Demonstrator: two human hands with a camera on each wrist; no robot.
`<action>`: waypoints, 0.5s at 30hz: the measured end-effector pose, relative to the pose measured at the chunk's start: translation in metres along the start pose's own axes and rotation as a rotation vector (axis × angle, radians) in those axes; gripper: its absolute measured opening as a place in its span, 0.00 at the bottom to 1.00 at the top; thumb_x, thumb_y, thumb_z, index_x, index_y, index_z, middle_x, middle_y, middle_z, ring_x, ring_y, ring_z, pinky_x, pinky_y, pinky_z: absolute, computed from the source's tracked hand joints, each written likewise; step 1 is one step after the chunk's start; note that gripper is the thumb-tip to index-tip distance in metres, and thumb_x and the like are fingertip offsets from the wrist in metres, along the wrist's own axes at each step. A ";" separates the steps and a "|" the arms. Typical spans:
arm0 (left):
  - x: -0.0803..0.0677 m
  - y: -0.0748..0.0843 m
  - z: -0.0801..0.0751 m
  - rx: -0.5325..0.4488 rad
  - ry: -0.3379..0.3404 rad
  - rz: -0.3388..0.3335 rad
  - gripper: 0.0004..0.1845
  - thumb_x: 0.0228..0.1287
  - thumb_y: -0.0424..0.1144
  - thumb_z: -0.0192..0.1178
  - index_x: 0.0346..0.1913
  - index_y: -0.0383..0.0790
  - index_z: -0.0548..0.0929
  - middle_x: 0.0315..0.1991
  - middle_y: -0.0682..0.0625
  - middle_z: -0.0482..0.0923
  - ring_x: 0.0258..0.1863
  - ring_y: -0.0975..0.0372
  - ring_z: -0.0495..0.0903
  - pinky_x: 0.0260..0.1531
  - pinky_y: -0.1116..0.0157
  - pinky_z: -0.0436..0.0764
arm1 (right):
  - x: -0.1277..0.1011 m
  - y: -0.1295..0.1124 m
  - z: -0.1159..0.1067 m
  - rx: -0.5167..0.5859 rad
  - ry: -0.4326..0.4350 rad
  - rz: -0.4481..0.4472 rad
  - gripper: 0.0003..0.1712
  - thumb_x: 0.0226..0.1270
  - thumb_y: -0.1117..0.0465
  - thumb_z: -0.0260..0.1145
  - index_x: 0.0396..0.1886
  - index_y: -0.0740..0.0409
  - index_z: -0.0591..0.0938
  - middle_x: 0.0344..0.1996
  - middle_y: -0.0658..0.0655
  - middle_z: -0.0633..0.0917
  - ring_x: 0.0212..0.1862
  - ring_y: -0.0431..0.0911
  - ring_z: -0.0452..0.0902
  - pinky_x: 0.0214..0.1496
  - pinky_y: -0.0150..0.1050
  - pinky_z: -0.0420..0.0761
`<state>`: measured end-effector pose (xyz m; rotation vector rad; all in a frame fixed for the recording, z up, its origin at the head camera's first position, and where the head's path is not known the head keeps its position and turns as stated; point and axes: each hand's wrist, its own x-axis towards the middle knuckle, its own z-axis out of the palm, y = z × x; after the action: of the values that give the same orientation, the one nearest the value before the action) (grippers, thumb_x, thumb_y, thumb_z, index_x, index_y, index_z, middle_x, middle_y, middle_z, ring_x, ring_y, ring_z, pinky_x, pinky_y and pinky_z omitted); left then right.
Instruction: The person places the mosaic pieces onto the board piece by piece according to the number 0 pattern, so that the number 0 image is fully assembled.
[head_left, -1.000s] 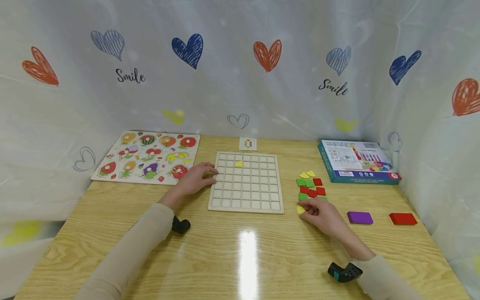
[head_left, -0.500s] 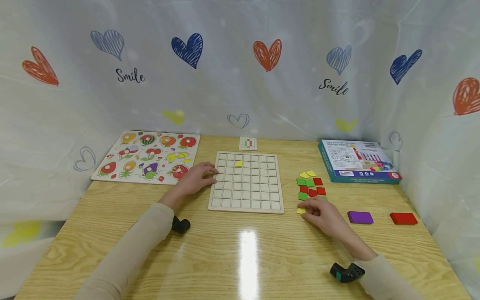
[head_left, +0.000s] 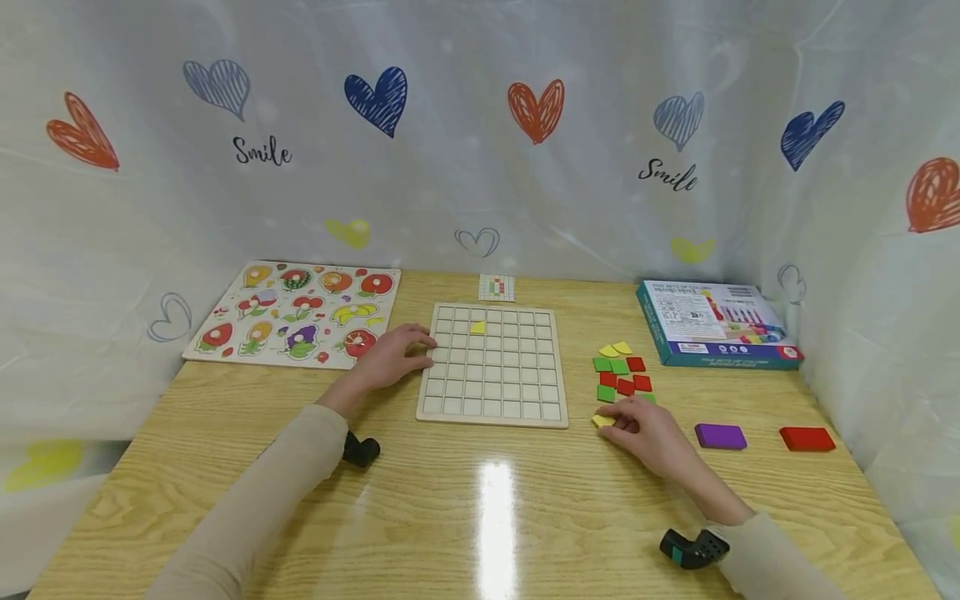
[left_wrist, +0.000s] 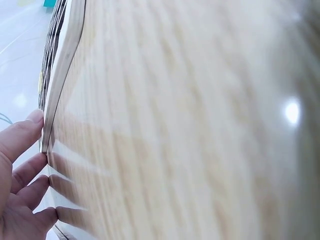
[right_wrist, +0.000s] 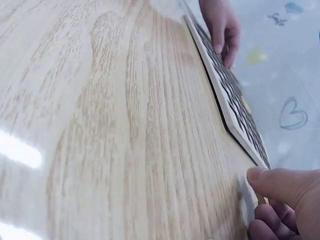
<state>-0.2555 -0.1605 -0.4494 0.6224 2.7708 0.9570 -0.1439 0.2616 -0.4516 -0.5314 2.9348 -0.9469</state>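
Note:
In the head view, the right hand (head_left: 647, 432) pinches a small yellow tile (head_left: 602, 422) between thumb and fingers, low over the table beside the loose tiles. The fingers mostly hide this tile in the right wrist view. The left hand (head_left: 393, 356) rests with relaxed fingers at the left edge of a square wooden grid board (head_left: 491, 422). Its thumb (left_wrist: 34, 117) touches the board's edge in the left wrist view, with the other fingertips close to the table. One yellow tile (head_left: 477, 327) lies in a cell near the board's top left.
Loose green tiles (head_left: 602, 364), red tiles (head_left: 626, 387) and yellow tiles (head_left: 621, 347) lie right of the board. Behind it is a small pattern card (head_left: 497, 287). A fruit puzzle (head_left: 292, 321), a boxed set (head_left: 716, 325), a purple block (head_left: 720, 436) and a red block (head_left: 807, 438) lie around.
The yellow tile in the right hand has turned and tilted between the fingers, while that hand has barely shifted. The left hand and the board stay where they were.

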 end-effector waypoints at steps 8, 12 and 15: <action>0.000 -0.001 0.002 0.006 0.003 -0.006 0.17 0.67 0.41 0.63 0.55 0.38 0.83 0.65 0.40 0.69 0.69 0.46 0.63 0.68 0.47 0.62 | 0.028 -0.011 -0.005 0.029 0.038 -0.013 0.13 0.63 0.60 0.71 0.47 0.56 0.86 0.39 0.51 0.83 0.37 0.42 0.77 0.39 0.36 0.80; 0.000 -0.001 0.001 0.013 0.005 -0.004 0.17 0.67 0.41 0.63 0.55 0.38 0.83 0.65 0.40 0.70 0.68 0.47 0.64 0.68 0.48 0.62 | 0.053 -0.022 -0.002 0.038 0.052 -0.025 0.15 0.63 0.58 0.72 0.48 0.56 0.86 0.40 0.51 0.85 0.38 0.43 0.77 0.40 0.39 0.79; 0.001 -0.001 0.002 0.014 0.004 -0.005 0.17 0.67 0.41 0.64 0.55 0.39 0.83 0.65 0.40 0.70 0.68 0.47 0.64 0.68 0.48 0.62 | 0.074 -0.029 0.005 0.049 0.059 -0.053 0.15 0.63 0.58 0.72 0.48 0.58 0.86 0.39 0.53 0.84 0.39 0.45 0.78 0.41 0.40 0.81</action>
<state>-0.2558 -0.1601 -0.4512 0.6153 2.7836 0.9396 -0.2041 0.2131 -0.4322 -0.5927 2.9546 -1.0545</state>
